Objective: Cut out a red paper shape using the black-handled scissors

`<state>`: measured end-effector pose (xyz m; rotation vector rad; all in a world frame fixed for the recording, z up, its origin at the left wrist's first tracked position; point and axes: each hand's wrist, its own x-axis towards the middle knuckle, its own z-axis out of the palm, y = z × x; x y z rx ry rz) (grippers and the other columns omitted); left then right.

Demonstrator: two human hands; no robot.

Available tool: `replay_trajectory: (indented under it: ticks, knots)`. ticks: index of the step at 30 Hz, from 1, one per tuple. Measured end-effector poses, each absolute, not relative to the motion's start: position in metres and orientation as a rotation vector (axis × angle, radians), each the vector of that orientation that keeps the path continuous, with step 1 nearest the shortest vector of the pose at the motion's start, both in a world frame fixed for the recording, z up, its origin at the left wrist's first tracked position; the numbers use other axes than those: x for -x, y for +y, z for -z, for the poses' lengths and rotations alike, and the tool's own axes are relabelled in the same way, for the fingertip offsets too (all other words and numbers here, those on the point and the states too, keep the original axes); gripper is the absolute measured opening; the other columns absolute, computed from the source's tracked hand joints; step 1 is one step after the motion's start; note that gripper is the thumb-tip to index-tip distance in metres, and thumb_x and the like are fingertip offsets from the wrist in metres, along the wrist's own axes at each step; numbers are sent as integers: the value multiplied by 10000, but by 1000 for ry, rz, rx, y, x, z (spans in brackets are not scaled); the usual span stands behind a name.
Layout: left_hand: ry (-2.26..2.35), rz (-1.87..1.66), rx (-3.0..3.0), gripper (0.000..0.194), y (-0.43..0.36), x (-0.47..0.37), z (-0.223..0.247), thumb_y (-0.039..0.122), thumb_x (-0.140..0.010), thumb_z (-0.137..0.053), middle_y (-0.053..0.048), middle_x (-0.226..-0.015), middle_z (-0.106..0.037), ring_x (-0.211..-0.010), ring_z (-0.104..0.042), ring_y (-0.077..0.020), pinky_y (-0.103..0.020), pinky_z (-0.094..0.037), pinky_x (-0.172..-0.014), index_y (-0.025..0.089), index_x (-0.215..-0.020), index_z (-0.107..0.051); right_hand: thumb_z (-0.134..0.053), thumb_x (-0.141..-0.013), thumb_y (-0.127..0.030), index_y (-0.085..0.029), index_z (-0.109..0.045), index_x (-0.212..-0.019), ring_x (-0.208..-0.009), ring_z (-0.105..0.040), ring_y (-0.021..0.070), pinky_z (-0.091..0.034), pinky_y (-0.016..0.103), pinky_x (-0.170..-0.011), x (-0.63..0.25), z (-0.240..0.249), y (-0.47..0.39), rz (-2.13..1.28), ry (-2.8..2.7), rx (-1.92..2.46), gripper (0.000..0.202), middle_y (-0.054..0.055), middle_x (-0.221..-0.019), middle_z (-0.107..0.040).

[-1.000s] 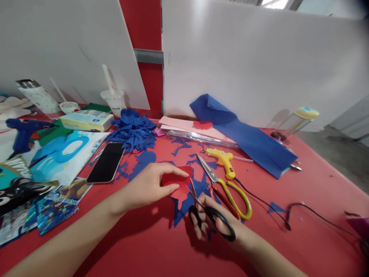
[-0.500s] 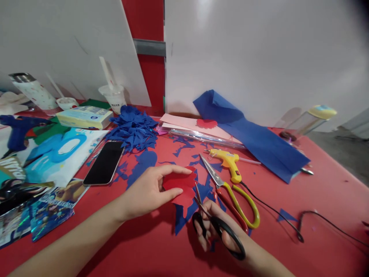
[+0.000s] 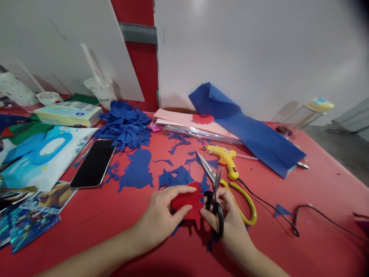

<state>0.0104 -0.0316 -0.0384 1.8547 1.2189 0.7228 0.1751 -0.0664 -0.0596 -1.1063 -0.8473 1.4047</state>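
Note:
My left hand [image 3: 163, 215] pinches a red paper cutout [image 3: 193, 198] with a jagged right edge between thumb and fingers. My right hand [image 3: 232, 227] grips small black-handled scissors [image 3: 219, 211], whose blades point up and away, slightly apart. Its thumb and finger are at the right edge of the red cutout; whether they press on it I cannot tell. Just beyond the scissors lie larger scissors [image 3: 253, 211] with a yellow handle, partly hidden by my right hand. Blue paper scraps [image 3: 175, 177] lie behind the red cutout, and a blue cutout [image 3: 137, 169] rests farther left.
A yellow glue gun [image 3: 227, 157] with a black cord [image 3: 268, 206] lies right of centre. Behind it stretches a long blue sheet [image 3: 256, 134]. At left are a phone [image 3: 93, 163], a heap of blue pieces [image 3: 125, 125], a tissue pack [image 3: 70, 113] and a plastic cup [image 3: 102, 92].
My right hand has turned the small scissors upright, off the paper's edge, and brought its fingers to the red cutout. Both hands sit slightly lower in view; the camera has shifted right.

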Motion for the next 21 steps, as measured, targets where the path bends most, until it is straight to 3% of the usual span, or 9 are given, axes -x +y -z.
replay_trajectory:
  ticks: [6,13,21]
  knots:
    - [1190,-714,-1728,283,-30,-12,38,215,-736,-601,-26,-1053,-679,-986,-612,-180,-297,-471,-884,236,-1016,-635,-711,-594,-87,-243,-375,-755,-506,-423,54,-359,148,-486,-175,67,-68,-1321,-870,1149,404,-95,-624,-451]
    - [1203,-644,-1468,98,-19,-10,34,181,-724,-580,-27,-778,-717,-701,-656,-146,-232,-520,-678,172,-742,-676,-704,-611,-112,-255,-365,-769,-589,-477,100,-379,193,-525,-180,68,-66,-1269,-908,1178,401,-61,-670,-507]
    - [1201,-678,-1410,81,-18,-10,33,167,-711,-590,-21,-766,-716,-722,-658,-148,-233,-518,-708,168,-724,-670,-676,-648,-143,-246,-360,-741,-577,-455,94,-368,193,-518,-179,59,-65,-1268,-955,1181,346,-74,-635,-458]
